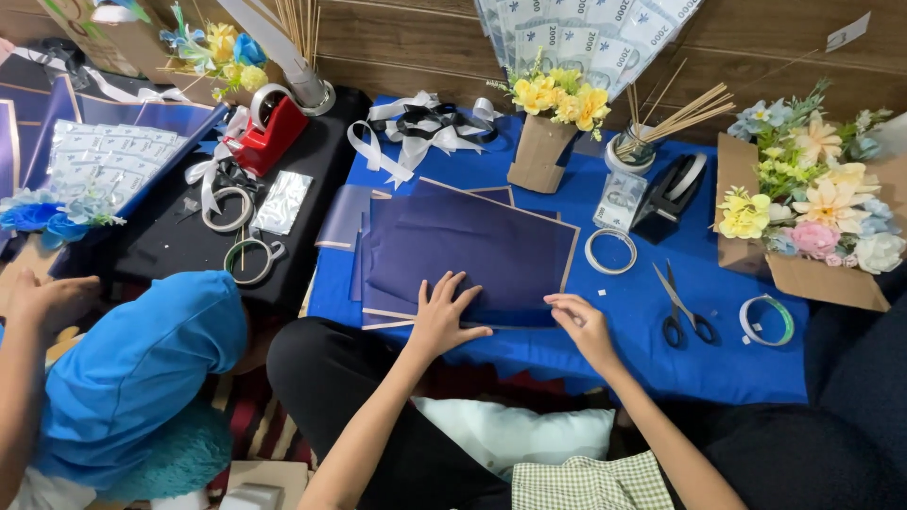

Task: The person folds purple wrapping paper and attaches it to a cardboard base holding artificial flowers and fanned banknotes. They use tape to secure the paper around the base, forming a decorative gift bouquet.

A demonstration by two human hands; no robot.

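Observation:
My left hand (444, 312) lies flat with spread fingers on the near edge of a stack of dark navy wrapping sheets (472, 247) with thin gold borders. My right hand (581, 323) pinches the near right corner of the top sheet. The sheets rest on a low table covered with a blue cloth (718, 359).
Black-handled scissors (682, 312) and tape rolls (611, 250) (766, 319) lie right of the sheets. A black tape dispenser (673, 194), a jar of sticks (635, 142), yellow flowers in a paper wrap (553, 127), ribbons (420, 127) and a flower box (812, 212) stand behind. Another person in blue (142, 368) sits at left.

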